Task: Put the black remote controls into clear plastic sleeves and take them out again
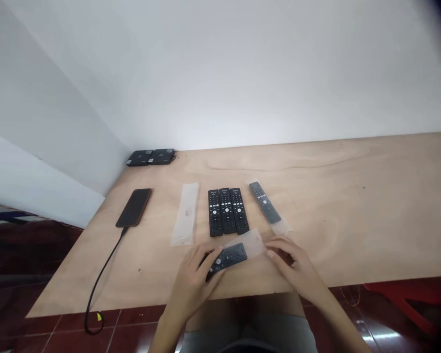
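Near the table's front edge, my left hand [198, 269] is closed round the lower end of a black remote [231, 257], which lies partly inside a clear plastic sleeve [255, 242]. My right hand [292, 264] pinches the sleeve's far right end between thumb and fingers. Just beyond, three bare black remotes [227, 211] lie side by side. To their right another remote [265, 202] rests tilted in its own sleeve. A flat, whitish sleeve [186, 214] lies to the left of the three.
On the left of the wooden table [334, 206] lies a black phone [134, 208] with a cable [105, 269] hanging over the front edge. Two black boxes [150, 157] sit at the back left corner by the wall. Something red [407, 299] stands below the right edge.
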{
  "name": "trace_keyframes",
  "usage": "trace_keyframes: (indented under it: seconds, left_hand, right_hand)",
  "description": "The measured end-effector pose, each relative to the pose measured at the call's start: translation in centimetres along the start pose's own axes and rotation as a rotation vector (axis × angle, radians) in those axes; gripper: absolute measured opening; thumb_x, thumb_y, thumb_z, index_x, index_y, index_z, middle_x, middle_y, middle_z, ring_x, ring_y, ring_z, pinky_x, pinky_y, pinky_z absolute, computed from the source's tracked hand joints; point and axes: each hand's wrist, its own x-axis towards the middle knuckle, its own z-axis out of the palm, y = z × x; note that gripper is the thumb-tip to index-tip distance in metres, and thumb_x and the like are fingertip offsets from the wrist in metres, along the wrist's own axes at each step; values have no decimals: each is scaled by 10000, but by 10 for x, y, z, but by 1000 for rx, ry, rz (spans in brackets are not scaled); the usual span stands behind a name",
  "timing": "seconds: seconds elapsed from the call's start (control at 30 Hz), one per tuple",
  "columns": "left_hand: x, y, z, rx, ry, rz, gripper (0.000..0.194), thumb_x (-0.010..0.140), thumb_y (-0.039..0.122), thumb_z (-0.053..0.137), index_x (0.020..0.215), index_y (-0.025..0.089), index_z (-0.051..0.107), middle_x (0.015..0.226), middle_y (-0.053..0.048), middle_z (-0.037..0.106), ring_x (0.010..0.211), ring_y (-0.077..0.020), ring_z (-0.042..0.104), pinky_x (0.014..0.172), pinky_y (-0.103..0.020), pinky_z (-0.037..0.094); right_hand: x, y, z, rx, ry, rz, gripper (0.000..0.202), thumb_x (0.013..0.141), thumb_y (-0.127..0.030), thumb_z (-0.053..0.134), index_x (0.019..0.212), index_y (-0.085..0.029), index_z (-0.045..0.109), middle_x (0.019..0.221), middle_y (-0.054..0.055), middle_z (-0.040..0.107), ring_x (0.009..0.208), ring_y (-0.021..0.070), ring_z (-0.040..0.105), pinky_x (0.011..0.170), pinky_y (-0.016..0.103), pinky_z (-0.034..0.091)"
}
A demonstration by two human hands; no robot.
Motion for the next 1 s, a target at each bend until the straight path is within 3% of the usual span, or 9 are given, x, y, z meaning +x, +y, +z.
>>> trace_keyframes:
  seconds: [0.17,0.27,0.43,0.53,0.73,1.0]
  left_hand:
    - [0,-1,1,-6,0,60,538,1020,228,752,1535,267,599,1272,-133,731,1132,-310,711,972,-468,623]
    - [-1,-1,1,15,-19,71,547,1022,236,751,1545,266,593,1274,-136,735,1123,-312,716,960,-471,626]
    - [0,1,2,43,-38,48,501,1047,285,716,1535,285,603,1254,-132,747,1105,-312,737,946,-477,640]
    - [1,2,1,36,-53,31,472,1049,302,714,1511,290,617,1256,-137,741,1128,-319,732,953,-488,640]
    - [1,2,2,25,-70,26,456,1051,293,717,1495,275,617,1271,-136,728,1150,-316,712,973,-491,627]
    - [-2,2,3,47,-52,38,497,1052,294,721,1532,279,590,1282,-140,729,1179,-324,700,989,-501,617]
  right_hand:
    - [3,-4,14,73,53,56,295,1030,-484,717,1201,-257,794,1185,104,770,927,261,723,836,409,621]
    - [7,-2,18,162,85,107,322,1002,-506,759,1189,-246,792,1143,100,783,919,261,747,803,390,621]
    - [10,-2,20,219,103,55,307,991,-541,774,937,-242,818,1107,108,787,1065,297,749,885,404,628]
    - [8,-6,17,197,104,70,345,996,-581,757,943,-244,810,1186,123,774,1148,310,733,980,432,617]
    - [1,-19,12,425,-80,207,320,1065,-549,687,961,-257,767,1481,109,712,1425,342,643,1174,509,546]
    - [1,-13,13,396,-35,182,346,1086,-558,656,1007,-277,841,1512,102,713,1488,337,600,1283,593,435]
